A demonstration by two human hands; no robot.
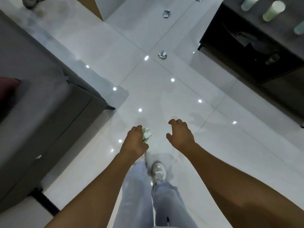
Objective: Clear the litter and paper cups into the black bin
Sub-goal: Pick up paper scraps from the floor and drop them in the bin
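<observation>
Carrying one crushed cup, with more litter lying ahead on the floor.

The left hand (134, 142) is gripping a crumpled green-and-white paper cup (146, 134); the right hand (181, 135) is hanging loosely curled and holding nothing. A crumpled scrap (162, 54) is lying far ahead, slightly nearer the right hand, another scrap (166, 14) beyond it. Upright cups (273, 11) are standing on the dark table (246, 38), far right. No black bin is showing.

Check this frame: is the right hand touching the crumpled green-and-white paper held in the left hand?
Apart. The head view shows bare floor tile between the right hand, fingers loosely curled and empty, and the crumpled green-and-white paper, which the left hand grips.
</observation>
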